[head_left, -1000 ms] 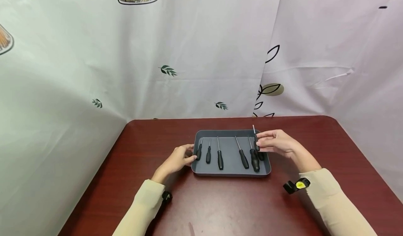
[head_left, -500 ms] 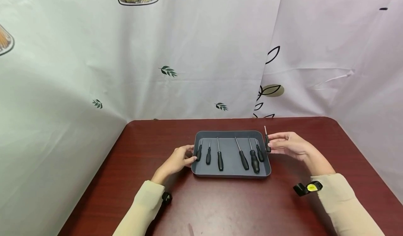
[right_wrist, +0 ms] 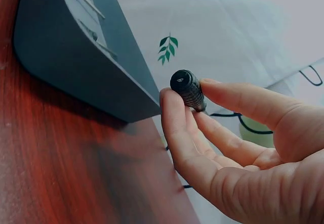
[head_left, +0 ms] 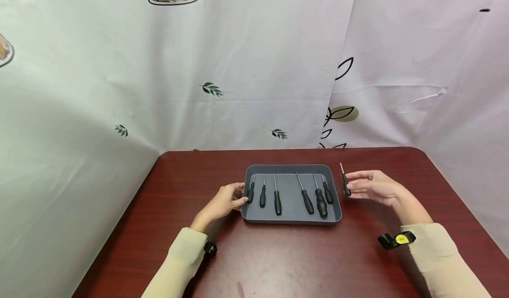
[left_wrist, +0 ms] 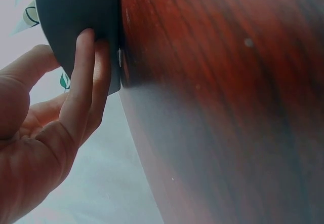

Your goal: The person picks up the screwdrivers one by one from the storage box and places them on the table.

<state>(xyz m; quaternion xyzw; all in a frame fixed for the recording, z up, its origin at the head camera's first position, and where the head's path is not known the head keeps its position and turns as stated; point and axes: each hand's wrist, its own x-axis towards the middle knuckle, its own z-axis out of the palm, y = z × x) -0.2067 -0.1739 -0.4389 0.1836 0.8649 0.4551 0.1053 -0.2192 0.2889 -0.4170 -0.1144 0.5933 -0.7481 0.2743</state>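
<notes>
A grey tray stands on the table with several black-handled screwdrivers lying in it, shafts pointing away. My left hand holds the tray's left side. In the left wrist view the thumb reaches over the rim while fingers press the outer wall. Just right of the tray, my right hand pinches a small screwdriver by its black handle, its shaft pointing up and away. The right wrist view shows the butt end of this screwdriver between thumb and fingers, its shaft mostly hidden.
The dark red wooden table extends to a rounded far edge. Behind it and at the sides hangs a white cloth with leaf prints. Inside the tray, a wide gap separates the left and right groups of screwdrivers.
My right hand has carried the small screwdriver from above the tray's right end out past its right rim, moving right and slightly nearer. The left hand and tray have stayed put.
</notes>
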